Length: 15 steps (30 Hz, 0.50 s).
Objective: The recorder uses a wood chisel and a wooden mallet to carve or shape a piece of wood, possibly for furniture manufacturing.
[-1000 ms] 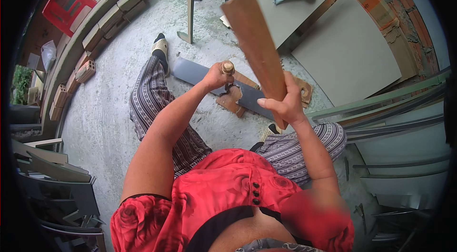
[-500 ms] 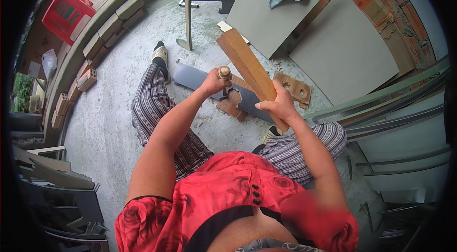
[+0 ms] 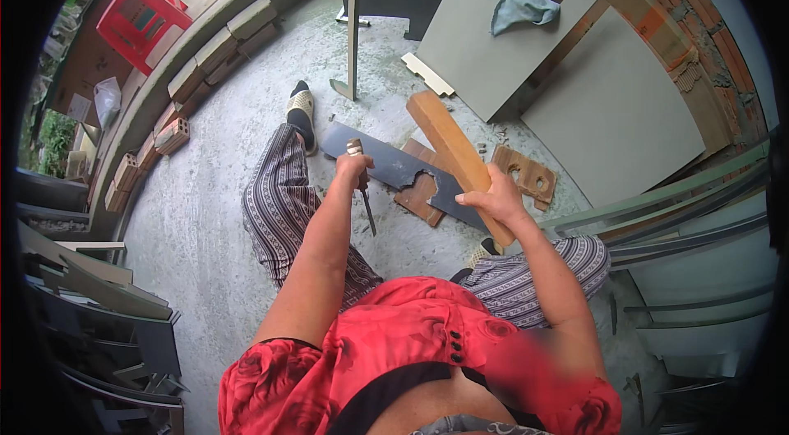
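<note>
My left hand (image 3: pixel 353 167) is closed round the handle of a chisel (image 3: pixel 369 213), its blade pointing back toward me and clear of the work. A thick wooden bar (image 3: pixel 450 142) slants up and away from my right hand (image 3: pixel 498 197), which grips it near its lower end. Below and between my hands lies a dark grey panel (image 3: pixel 374 161) with a ragged notch broken into its edge. Brown wooden pieces (image 3: pixel 422 203) lie under the panel and show through the notch. Part of the panel is hidden behind the bar.
A brown board with round holes (image 3: pixel 523 177) lies right of the bar. Large grey sheets (image 3: pixel 616 106), one bearing a blue cloth (image 3: pixel 524 9), lean at the far right. Bricks (image 3: pixel 171 136) line the left kerb, near a red plastic chair (image 3: pixel 142 20). Metal strips (image 3: pixel 690 197) stand at right.
My left hand has drawn the chisel leftward off the notch and tipped it from upright to slanting toward me. The bar stays in my right hand. The whole view has shifted slightly.
</note>
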Tool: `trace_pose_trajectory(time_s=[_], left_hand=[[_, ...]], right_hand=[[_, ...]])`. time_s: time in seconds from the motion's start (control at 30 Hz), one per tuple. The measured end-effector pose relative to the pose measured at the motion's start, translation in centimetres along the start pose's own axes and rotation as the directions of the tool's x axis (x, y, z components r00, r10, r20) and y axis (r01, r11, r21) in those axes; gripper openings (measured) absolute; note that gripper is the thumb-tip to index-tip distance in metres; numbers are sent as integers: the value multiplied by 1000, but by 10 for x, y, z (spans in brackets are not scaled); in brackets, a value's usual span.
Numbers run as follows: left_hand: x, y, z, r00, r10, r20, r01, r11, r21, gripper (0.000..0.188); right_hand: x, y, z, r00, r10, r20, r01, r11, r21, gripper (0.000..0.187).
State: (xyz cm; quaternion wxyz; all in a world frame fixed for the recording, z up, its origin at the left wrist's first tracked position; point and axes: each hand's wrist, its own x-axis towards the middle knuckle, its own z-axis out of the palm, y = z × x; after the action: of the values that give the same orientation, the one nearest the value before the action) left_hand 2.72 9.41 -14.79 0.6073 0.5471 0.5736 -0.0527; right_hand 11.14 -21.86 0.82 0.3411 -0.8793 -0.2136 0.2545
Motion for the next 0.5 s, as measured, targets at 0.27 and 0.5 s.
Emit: trace_pose_trajectory(time_s=[0.27, 0.5], left_hand=[[23, -35, 8, 973, -153, 173, 147, 988, 51, 15], [38, -49, 22, 957, -169, 235, 194, 977, -86, 17]], right_hand=[[11, 10, 14, 957, 232, 175, -150, 910, -387, 82], [15, 23, 16, 930, 313, 191, -176, 838, -516, 91]])
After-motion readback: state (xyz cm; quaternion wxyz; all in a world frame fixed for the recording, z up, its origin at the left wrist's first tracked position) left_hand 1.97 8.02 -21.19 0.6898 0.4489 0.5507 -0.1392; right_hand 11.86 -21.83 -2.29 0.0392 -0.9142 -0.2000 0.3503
